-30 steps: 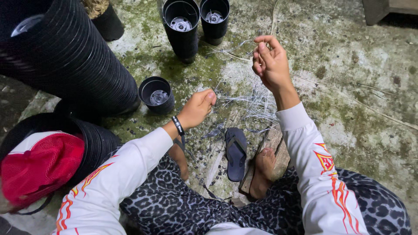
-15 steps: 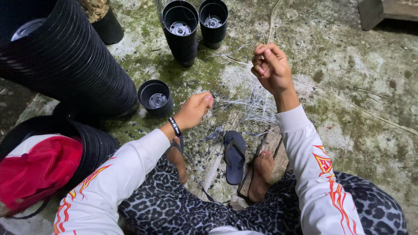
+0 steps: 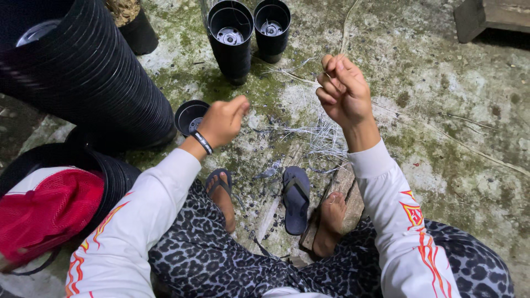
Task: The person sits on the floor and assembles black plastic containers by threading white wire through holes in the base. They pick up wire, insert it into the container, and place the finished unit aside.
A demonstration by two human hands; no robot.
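Observation:
My right hand [image 3: 343, 91] is raised over the mossy concrete floor, fingers pinched on a thin pale strand [image 3: 309, 78] that runs left and down. A tangle of pale thin strands [image 3: 326, 138] lies on the floor under it. My left hand [image 3: 223, 118], with a black wristband, hovers lower to the left, fingers curled together near the strands; whether it grips one I cannot tell. A small black pot [image 3: 190, 116] sits just left of that hand.
A long stack of black pots [image 3: 83, 77] lies on its side at left. Two stacks of black pots [image 3: 231, 38] [image 3: 271, 27] stand at the top. A red mesh cap [image 3: 47, 212] is at lower left. A loose sandal [image 3: 296, 198] lies between my feet.
My left hand has lifted and moved right, away from the small pot. My right hand shifted slightly and stays pinched on the strand.

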